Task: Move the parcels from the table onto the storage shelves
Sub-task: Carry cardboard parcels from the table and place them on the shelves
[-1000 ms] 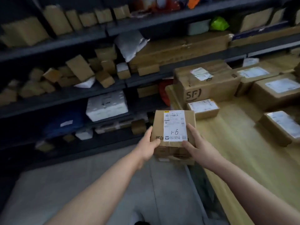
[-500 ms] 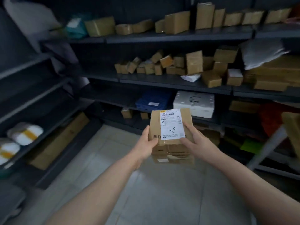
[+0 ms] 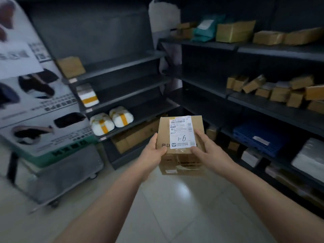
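Note:
A brown cardboard parcel [image 3: 164, 135] with a white label marked "1-6" is held in front of me above the tiled floor. My left hand [image 3: 153, 151] grips its left side, thumb on top. My right hand [image 3: 208, 153] grips its right side, thumb lying along the label's edge. Dark metal storage shelves [image 3: 122, 66] stand ahead on the left, and a second run of shelves [image 3: 273, 50] lines the right wall. The table is out of view.
White parcels with yellow tape [image 3: 112, 121] and a brown box [image 3: 71, 66] sit on the left shelves. Several small cardboard boxes [image 3: 278, 92], a blue package [image 3: 259, 135] and a teal bag [image 3: 204, 29] fill the right shelves. A printed sign on a wheeled cart [image 3: 57, 163] stands at far left.
My view has swung left, away from the table with its parcels toward the corner shelves. Both hands keep the same grip on the parcel.

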Motion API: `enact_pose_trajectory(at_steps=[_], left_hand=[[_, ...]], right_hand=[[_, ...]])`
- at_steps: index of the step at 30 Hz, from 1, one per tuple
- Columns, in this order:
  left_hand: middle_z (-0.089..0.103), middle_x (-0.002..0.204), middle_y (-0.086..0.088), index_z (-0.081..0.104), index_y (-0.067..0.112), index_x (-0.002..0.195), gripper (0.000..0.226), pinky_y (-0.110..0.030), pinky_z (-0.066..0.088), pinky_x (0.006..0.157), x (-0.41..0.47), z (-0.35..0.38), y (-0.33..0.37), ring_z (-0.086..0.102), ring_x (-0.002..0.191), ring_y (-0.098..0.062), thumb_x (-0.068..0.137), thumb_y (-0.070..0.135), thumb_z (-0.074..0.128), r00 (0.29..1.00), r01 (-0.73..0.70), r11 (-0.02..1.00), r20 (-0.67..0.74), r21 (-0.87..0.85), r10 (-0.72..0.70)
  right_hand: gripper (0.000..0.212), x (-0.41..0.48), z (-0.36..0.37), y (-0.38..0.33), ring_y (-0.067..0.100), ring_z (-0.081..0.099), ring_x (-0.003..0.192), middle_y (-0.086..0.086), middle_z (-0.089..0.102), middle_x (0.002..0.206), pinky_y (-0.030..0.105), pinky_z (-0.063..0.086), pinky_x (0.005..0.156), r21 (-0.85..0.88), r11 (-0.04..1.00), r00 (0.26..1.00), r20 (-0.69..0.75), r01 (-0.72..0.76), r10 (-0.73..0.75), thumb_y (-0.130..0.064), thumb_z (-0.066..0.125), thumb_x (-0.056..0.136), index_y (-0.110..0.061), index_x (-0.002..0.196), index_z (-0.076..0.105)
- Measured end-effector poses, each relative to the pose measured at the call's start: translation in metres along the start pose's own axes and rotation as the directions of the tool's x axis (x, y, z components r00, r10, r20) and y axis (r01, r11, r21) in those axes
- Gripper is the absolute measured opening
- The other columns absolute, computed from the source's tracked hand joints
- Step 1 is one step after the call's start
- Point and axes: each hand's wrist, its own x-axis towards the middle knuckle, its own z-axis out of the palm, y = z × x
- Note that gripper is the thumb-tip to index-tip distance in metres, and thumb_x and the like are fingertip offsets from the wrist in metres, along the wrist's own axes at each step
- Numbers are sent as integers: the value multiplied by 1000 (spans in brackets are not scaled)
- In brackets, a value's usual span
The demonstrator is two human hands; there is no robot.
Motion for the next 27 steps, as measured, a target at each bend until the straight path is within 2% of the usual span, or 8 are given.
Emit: enact_pose_trajectory(at_steps=[5,9,10,12,14,21,25,27], left_hand=[[44,146,8,18,42,152,65,-47,43,105,39,-61,-3,52,122,-18,98,26,52,989,13,997,-143,-73,-24],[59,112,21,31,42,144,54,-27,56,76,87,-99,14,63,98,-5,99,19,51,969,-33,994,-247,-106,6],[59,112,21,31,44,143,55,-28,56,78,99,-107,22,64,97,-5,99,18,51,959,-47,994,-284,-100,17],[53,127,13,22,37,151,62,-39,51,96,125,-121,39,59,108,-13,99,19,51,938,-48,997,-346,-63,23],[49,137,7,17,34,153,65,-44,46,103,152,-135,55,54,115,-19,99,21,51,922,-40,998,-388,-42,21],[43,146,6,17,41,152,65,-46,46,101,239,-181,89,51,120,-19,99,24,51,871,-43,997,-492,-68,4],[47,135,8,22,37,150,59,-34,51,86,285,-214,96,55,111,-16,100,23,50,855,-66,994,-518,-87,11],[49,131,9,22,37,150,59,-37,52,88,311,-239,100,55,111,-16,100,23,50,842,-75,993,-540,-86,17]], right_hand=[[66,80,34,-43,15,48,125,-15,34,150,42,44,99,-7,992,985,119,127,-125,-45,50,92,-58,142,10],[65,152,50,-70,13,44,128,-14,33,151,38,43,100,73,969,957,159,235,-243,-42,50,92,-57,143,12],[65,173,51,-77,14,44,128,-14,33,151,37,43,99,86,962,948,163,261,-272,-42,50,92,-57,143,13],[64,215,52,-91,15,45,126,-12,35,150,36,44,96,99,948,932,179,302,-315,-40,51,93,-57,143,14],[65,254,52,-106,15,45,126,-11,35,150,34,45,90,101,940,918,203,326,-340,-40,51,94,-54,144,12],[66,380,60,-152,15,44,126,-11,34,151,34,44,89,109,912,873,266,394,-409,-42,50,94,-53,145,11],[65,437,79,-177,16,45,126,-11,34,151,39,47,93,127,906,857,295,403,-422,-41,50,94,-54,145,11],[64,467,92,-193,13,46,121,-12,36,150,37,48,90,143,896,847,291,421,-445,-42,50,94,-54,144,12]])
